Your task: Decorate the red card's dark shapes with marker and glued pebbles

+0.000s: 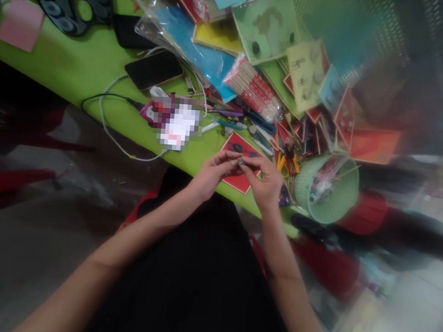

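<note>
Both my hands meet over the front edge of the green table. Between the fingertips is a small greyish piece (241, 161), too small to name. My left hand (214, 173) pinches it from one side, and the fingers of my right hand (264, 182) close on it from the other. Beneath them lies a red card (239, 183) with dark shapes on it, partly covered by the hands. Orange-handled pliers or scissors (289, 161) rest just right of my right hand.
A pale green basket (304, 185) with plastic scraps stands at the right edge. Behind are coloured cards (266, 29), wrapped sticks (254, 89), pens and a dark phone (154, 70). A lit, blurred-out screen (180, 127) and white cable (105, 126) lie left. Red stools (328, 266) stand below.
</note>
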Demonstrator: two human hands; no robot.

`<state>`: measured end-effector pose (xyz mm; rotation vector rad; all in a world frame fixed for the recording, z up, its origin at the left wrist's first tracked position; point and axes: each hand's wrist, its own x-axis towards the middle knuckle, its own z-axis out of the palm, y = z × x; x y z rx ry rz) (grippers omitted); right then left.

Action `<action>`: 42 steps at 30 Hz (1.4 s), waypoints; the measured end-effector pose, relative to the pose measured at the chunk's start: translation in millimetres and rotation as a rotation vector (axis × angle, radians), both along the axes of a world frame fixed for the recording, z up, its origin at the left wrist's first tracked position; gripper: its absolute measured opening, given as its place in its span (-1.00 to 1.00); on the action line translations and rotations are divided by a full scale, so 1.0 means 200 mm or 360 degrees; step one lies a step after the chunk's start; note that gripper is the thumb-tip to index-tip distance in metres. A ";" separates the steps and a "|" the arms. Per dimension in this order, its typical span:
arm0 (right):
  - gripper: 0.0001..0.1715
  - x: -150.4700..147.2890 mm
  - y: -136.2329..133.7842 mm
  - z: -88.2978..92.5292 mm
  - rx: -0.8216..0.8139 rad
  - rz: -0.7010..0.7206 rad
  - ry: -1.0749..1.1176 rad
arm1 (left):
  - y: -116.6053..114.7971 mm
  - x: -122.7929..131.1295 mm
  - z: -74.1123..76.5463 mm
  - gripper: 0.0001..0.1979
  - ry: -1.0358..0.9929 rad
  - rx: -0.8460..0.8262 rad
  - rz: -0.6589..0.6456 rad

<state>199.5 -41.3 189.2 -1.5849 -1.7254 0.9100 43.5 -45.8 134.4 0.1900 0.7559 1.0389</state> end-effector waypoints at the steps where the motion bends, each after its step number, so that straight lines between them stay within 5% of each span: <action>1: -0.86 0.00 0.00 0.00 0.0011 -0.0022 0.0037 | 0.00 0.00 0.01 -0.69 0.0011 0.0014 0.0000; 8: -0.83 0.01 -0.01 -0.06 -0.0153 -0.0158 0.0341 | 0.00 0.00 0.05 -0.65 0.0101 0.0092 0.0055; 18: -0.91 0.02 -0.01 -0.02 -0.0014 -0.0134 0.0141 | 0.01 0.01 0.04 -0.61 0.0237 0.0106 0.0038; 25: -0.80 0.03 -0.01 -0.02 -0.0150 -0.0186 0.0023 | 0.00 0.03 0.01 -0.60 0.0300 0.0126 0.0031; 32: -0.57 0.03 0.01 0.00 -0.0387 0.0127 -0.0343 | 0.00 0.05 0.04 -0.75 0.0527 0.0323 0.0051; 42: -0.56 0.02 -0.02 -0.07 -0.0509 -0.0024 0.0055 | -0.02 0.08 -0.01 -0.70 0.0403 0.0221 0.0090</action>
